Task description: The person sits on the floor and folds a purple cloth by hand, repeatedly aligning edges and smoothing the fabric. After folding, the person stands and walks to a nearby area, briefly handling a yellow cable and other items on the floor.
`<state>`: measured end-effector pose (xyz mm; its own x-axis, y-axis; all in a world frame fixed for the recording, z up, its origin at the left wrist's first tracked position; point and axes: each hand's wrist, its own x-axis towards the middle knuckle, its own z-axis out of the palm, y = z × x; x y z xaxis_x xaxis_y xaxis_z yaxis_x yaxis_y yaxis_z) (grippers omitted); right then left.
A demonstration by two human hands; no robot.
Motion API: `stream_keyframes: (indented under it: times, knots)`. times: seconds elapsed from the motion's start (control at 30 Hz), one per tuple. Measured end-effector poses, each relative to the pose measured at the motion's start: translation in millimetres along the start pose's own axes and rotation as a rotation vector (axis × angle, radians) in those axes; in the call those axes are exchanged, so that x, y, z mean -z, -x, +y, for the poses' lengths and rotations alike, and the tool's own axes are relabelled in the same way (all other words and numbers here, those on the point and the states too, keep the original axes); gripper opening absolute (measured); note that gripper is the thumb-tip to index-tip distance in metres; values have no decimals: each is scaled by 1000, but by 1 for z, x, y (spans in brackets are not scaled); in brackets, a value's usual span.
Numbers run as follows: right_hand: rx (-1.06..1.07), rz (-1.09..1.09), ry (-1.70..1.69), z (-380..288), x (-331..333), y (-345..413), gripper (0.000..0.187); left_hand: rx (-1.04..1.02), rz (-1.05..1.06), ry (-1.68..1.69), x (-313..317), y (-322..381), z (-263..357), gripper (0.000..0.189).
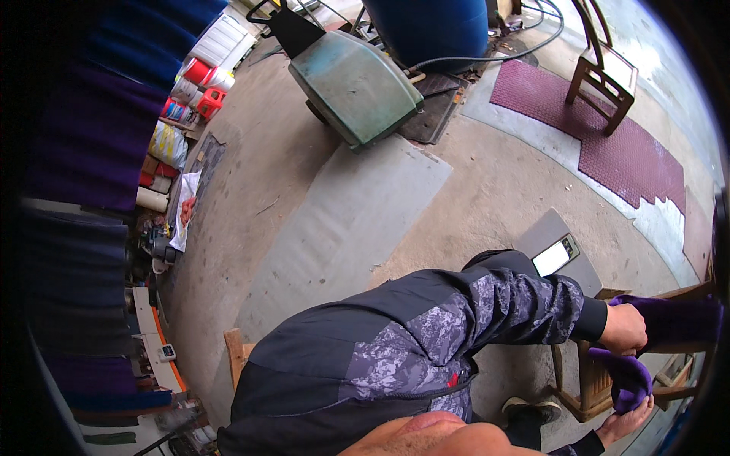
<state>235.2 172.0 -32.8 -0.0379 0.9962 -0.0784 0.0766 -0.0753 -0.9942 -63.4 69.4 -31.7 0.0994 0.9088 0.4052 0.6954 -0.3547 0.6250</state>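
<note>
At the right of the head view, my left hand [624, 329] is closed in a fist on a piece of purple cloth [630, 379]. The cloth curves down from it to my right hand [627, 422], whose fingers grip its lower edge. Beside my left hand, more dark purple fabric [678, 319] lies across a wooden frame; whether it joins the held piece I cannot tell. Close by stands a wooden chair [593, 387] with a slatted part. A phone with a lit screen [552, 259] rests on a grey board [527, 233] beyond my left forearm.
A worn green plastic container [359, 85] and a blue barrel [433, 28] stand on the concrete floor. A hose [485, 58] runs near a maroon mat [536, 102], with a wooden chair [604, 85] on it. Buckets [197, 71] and hanging dark fabrics [97, 131] line the left.
</note>
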Motion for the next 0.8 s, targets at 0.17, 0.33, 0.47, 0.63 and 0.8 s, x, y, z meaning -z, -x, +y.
stream_keyframes:
  times: [0.17, 0.33, 0.47, 0.63, 0.8]
  knots:
    - [-24, -26, -106, -29, -20, 46, 46, -16, -77, 142, -14, -2, 13, 46]
    - [138, -98, -66, -35, -21, 79, 44, -158, -15, 162, -34, 3, 27, 77]
    - [449, -182, 100, -23, -14, 90, 37, -153, -187, 37, -38, -2, 37, 46]
    - [420, -118, 97, -21, -1, 88, 25, -79, -315, 31, -27, -8, 36, 20]
    - [449, 10, 10, -26, 8, 85, 14, -45, -221, 118, -24, -18, 38, 28]
